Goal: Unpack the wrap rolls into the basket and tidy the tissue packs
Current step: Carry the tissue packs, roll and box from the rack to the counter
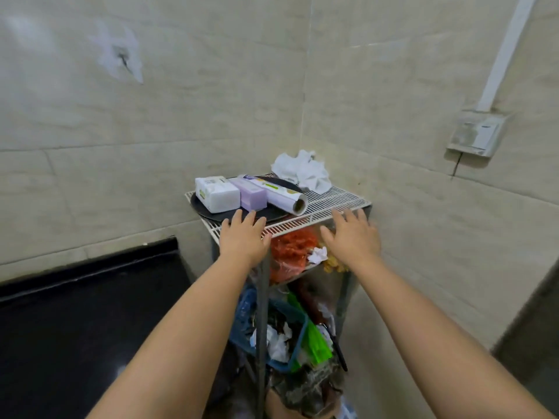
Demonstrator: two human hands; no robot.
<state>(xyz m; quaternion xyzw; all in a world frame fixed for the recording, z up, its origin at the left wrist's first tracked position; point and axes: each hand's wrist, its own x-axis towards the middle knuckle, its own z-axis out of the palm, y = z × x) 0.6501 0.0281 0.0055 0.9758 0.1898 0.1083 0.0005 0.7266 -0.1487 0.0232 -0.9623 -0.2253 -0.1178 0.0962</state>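
Two hands reach out over the front edge of the wire rack shelf (341, 204), both empty and spread flat, fingers loose. The left hand (244, 234) rests on the front rail just below the dark round tray (272, 215), likely steadying the rack or lining up for a first grab. The right hand (352, 235) hovers open near the front right corner, holding nothing.

On that tray, three items lie side by side and touching: a white tissue pack (216, 194) on the left, a lilac box (252, 195) in the middle, and a wrap roll (281, 196) on the right with its open core end facing the person. Behind them, in the wall corner, sits a crumpled white bag (302, 170).

Down below, a blue basket (298, 343) waits on a lower shelf, already cluttered with paper and green packaging. Unpacking looks not yet begun.
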